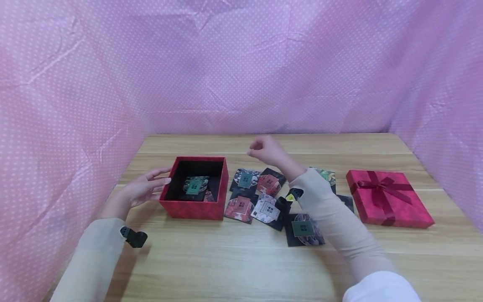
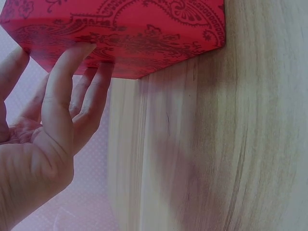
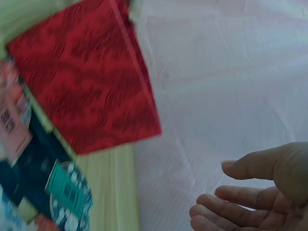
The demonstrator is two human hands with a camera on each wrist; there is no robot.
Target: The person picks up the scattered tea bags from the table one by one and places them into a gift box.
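An open red box (image 1: pixel 194 210) with a black inside stands left of the middle of the table. In it lies a flat square packet with a green label (image 1: pixel 194 187), on top of another partly covered one. My left hand (image 1: pixel 141 189) touches the box's left side; in the left wrist view its fingers rest against the patterned red wall. Raised over the table, my right hand (image 1: pixel 268 150) is behind the loose packets, its fingers loosely bent, with nothing in them. The right wrist view shows its thumb (image 3: pixel 255 166) apart from the fingers.
Several flat packets lie right of the box, among them a pink-labelled one (image 1: pixel 241 206), a white one (image 1: pixel 266 209) and a green-labelled one (image 1: pixel 303 229). My right forearm partly covers others. A red lid with a bow (image 1: pixel 388 197) lies at the right. Pink dotted cloth (image 1: pixel 264 67) surrounds the table.
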